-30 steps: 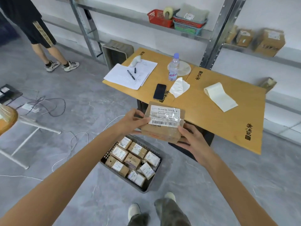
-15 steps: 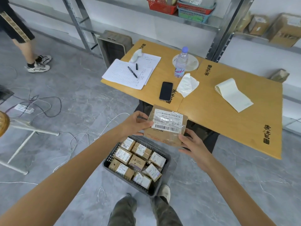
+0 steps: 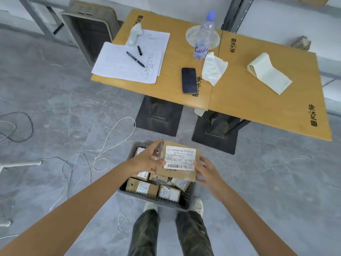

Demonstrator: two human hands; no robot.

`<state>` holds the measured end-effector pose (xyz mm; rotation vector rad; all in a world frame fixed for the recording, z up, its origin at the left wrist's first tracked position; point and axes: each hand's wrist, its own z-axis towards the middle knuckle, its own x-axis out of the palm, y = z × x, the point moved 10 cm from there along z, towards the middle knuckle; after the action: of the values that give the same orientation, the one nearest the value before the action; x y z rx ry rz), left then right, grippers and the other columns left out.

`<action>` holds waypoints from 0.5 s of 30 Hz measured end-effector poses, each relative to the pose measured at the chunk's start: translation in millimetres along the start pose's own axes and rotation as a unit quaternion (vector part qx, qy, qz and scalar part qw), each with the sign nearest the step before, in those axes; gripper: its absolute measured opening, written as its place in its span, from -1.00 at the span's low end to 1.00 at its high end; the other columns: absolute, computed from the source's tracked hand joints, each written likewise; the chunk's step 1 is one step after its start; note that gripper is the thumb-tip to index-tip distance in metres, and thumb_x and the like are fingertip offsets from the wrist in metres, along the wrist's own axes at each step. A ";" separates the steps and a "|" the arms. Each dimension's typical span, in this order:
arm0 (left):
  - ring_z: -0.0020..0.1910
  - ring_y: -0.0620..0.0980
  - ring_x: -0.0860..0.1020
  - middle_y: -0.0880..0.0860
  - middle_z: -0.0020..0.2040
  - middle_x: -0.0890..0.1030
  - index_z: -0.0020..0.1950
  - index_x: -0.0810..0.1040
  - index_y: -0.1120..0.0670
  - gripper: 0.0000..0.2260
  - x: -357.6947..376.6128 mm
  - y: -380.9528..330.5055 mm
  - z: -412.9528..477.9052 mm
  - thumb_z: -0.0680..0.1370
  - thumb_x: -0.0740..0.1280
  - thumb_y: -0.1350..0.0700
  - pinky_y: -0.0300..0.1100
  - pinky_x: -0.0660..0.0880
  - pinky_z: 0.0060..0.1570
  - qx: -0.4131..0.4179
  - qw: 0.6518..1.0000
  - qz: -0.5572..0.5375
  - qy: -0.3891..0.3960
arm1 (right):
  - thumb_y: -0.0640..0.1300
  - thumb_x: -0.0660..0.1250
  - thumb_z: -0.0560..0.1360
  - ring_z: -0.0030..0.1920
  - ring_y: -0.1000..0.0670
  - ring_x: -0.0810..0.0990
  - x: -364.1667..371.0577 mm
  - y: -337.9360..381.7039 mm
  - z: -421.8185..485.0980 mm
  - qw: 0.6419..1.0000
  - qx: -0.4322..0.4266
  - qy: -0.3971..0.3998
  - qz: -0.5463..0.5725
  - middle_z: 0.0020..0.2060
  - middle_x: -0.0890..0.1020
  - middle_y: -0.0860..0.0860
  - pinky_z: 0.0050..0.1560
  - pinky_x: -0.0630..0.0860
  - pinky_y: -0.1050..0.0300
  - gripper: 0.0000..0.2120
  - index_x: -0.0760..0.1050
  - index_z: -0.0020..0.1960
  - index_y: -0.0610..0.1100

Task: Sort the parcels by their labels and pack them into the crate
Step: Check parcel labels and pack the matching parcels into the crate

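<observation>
Parcel (image 3: 180, 159), a flat brown cardboard packet wrapped in clear tape, is held at lower centre of the frame, directly above the crate (image 3: 186, 199). A white label with printed lines and a barcode is carried on its upper face. The dark slatted crate is set on the grey floor and is partly hidden by the packet; it is filled with smaller boxes (image 3: 143, 187), each bearing a white label. Two light shoes (image 3: 197, 206) are seen at the crate's near rim. A white cable (image 3: 110, 137) is looped over the floor to the left. Across the upper half of the frame, a wooden table (image 3: 258, 100) is laid with sheets of paper (image 3: 121, 67), a pen (image 3: 135, 59), a dark phone (image 3: 189, 80), a water bottle (image 3: 203, 39), a crumpled tissue (image 3: 214, 68) and a folded strip of pale paper (image 3: 269, 73).

The packet's left edge is gripped by the left hand (image 3: 147, 162), fingers curled over the top. Its lower right corner is grasped by the right hand (image 3: 207, 171), the thumb laid beside the label. Both forearms are stretched in from the bottom corners.
</observation>
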<state>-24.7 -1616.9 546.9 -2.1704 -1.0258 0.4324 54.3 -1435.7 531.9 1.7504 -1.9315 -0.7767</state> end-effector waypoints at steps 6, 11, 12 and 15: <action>-0.21 -0.12 0.50 -0.04 0.03 0.47 0.52 0.11 -0.07 -0.35 3.2 106.8 74.2 0.52 0.27 0.31 -0.35 0.48 -0.23 -0.013 0.993 0.111 -0.032 | -0.05 0.19 0.61 0.21 -0.03 0.51 21.5 -87.4 74.9 0.998 0.067 0.008 -0.018 0.19 0.53 -0.01 0.19 0.43 0.09 -0.50 0.14 0.50 0.04; -0.16 -0.16 0.47 0.02 0.04 0.46 0.49 0.15 -0.01 -0.41 35.4 222.9 159.3 0.52 0.22 0.35 -0.36 0.40 -0.27 -0.053 0.988 0.132 -0.056 | -0.05 0.20 0.60 0.15 0.05 0.50 2.8 -174.1 134.4 0.992 0.091 -0.054 -0.067 0.23 0.51 0.03 0.18 0.44 0.13 -0.57 0.23 0.45 0.04; -0.16 -0.16 0.48 0.03 0.04 0.48 0.49 0.14 0.01 -0.41 42.0 245.7 176.1 0.52 0.21 0.35 -0.37 0.40 -0.29 -0.063 0.986 0.138 -0.065 | -0.08 0.20 0.60 0.08 0.08 0.52 -7.2 -192.7 143.3 0.990 0.093 -0.075 -0.079 0.20 0.53 0.01 0.07 0.46 0.19 -0.63 0.29 0.39 0.03; 0.02 -0.04 0.54 0.10 0.21 0.51 0.53 0.09 0.04 -0.41 56.1 304.3 220.1 0.55 0.20 0.34 -0.36 0.45 -0.20 -0.090 0.980 0.135 -0.116 | -0.15 0.18 0.59 0.04 0.00 0.57 -34.3 -254.3 162.4 0.981 0.124 -0.104 -0.104 0.12 0.59 -0.06 -0.06 0.46 0.19 -0.76 0.41 0.25 -0.02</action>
<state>55.7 -1613.3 175.9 -2.4788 -0.9245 0.7593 146.7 -1394.8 245.5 2.1221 -2.0780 -0.8487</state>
